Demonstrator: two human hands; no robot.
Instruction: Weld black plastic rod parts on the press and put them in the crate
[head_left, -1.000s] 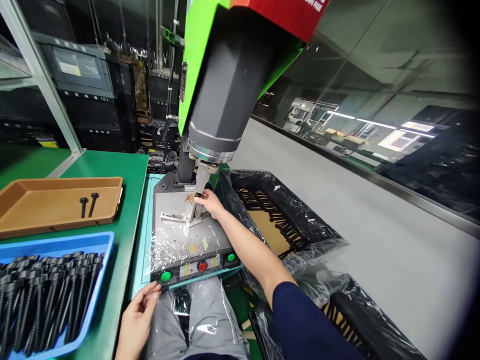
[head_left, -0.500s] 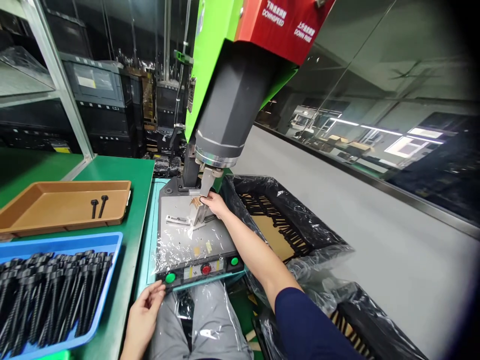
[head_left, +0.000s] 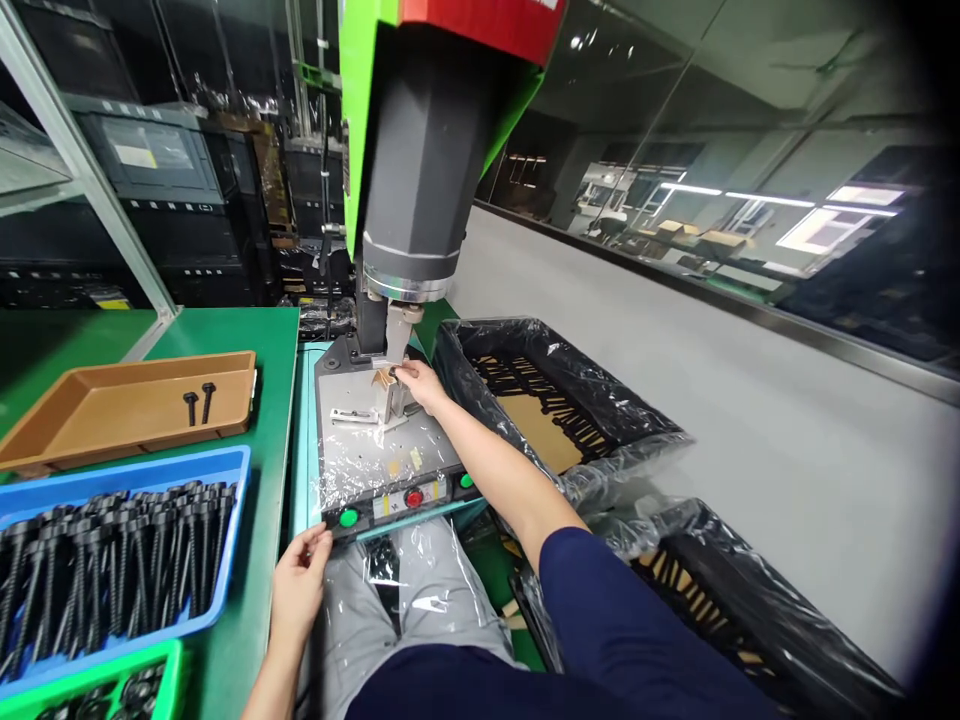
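My right hand point(head_left: 420, 385) is closed in a pinch at the top of the metal fixture point(head_left: 395, 400), on a small black part point(head_left: 394, 372) mostly hidden by the fingers. Just above it is the metal horn point(head_left: 399, 333) of the press point(head_left: 416, 170). My left hand point(head_left: 300, 575) is loosely curled with thumb and fingers a little apart, holding nothing visible. Its fingertips are at the front left corner of the machine base, beside the green button point(head_left: 349, 517). A red button point(head_left: 413, 497) and another green button point(head_left: 466, 481) sit farther right.
On the green bench at left, a blue tray point(head_left: 238, 530) holds many black ribbed rods with heads. A brown tray point(head_left: 112, 400) contains two black pieces; a green bin point(head_left: 176, 670) holds small black parts. At right are two plastic-lined boxes point(head_left: 637, 400) point(head_left: 817, 640) with black parts.
The camera view has shifted, bringing the green bin and more of my lap into sight. My right hand stays at the fixture, and my left hand remains by the base corner.
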